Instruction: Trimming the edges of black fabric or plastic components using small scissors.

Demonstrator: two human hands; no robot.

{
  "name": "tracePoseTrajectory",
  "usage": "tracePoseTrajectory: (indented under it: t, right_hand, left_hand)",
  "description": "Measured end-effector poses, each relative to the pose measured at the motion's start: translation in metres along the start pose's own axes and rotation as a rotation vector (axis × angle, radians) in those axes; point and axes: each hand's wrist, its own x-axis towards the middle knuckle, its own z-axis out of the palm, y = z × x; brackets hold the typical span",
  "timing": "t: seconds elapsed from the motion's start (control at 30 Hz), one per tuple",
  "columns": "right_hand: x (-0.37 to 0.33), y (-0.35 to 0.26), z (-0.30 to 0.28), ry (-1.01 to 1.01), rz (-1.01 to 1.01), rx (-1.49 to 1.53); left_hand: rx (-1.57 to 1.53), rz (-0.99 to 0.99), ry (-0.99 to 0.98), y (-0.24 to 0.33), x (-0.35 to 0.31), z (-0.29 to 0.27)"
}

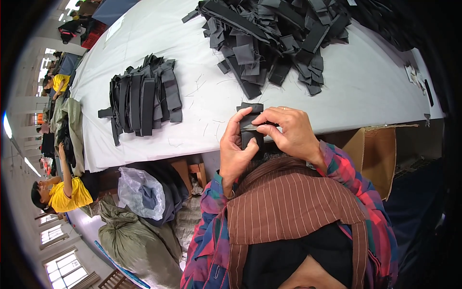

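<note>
A dark fabric strip (252,137) is gripped in my left hand (236,149), its fingers behind and its thumb on the front. The strip stands roughly upright at the table's near edge. My right hand (286,129) is closed in a pinch over the strip's middle, holding a small, pale, metal-looking pointed tool (249,128). Most of that tool is hidden by the fingers, so its exact kind does not show. Beyond my hands lies a large loose heap of dark fabric strips (276,41). To the left, a neater stack of similar strips (144,96) lies side by side.
Loose threads are scattered over the white-covered table (202,130). An open cardboard box (378,154) stands below the table's right edge. At lower left are a clear plastic bag (139,192) and a bulging olive cloth sack (137,241). People in yellow shirts (74,195) work farther left.
</note>
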Motion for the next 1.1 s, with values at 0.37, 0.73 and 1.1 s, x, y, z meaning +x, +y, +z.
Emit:
tracePoseTrajectory:
  t: [0.37, 0.73, 1.1]
  right_hand:
    - [-0.004, 0.002, 0.000, -0.059, 0.004, 0.015]
    - [0.000, 0.006, -0.003, 0.013, 0.280, 0.378]
    - [0.009, -0.012, -0.018, 0.145, 0.099, 0.359]
  left_hand:
    - [0.025, 0.042, -0.047, -0.005, -0.003, -0.002]
    - [0.074, -0.033, -0.082, 0.006, -0.008, 0.005]
    - [0.069, 0.051, -0.039, 0.011, -0.014, 0.010]
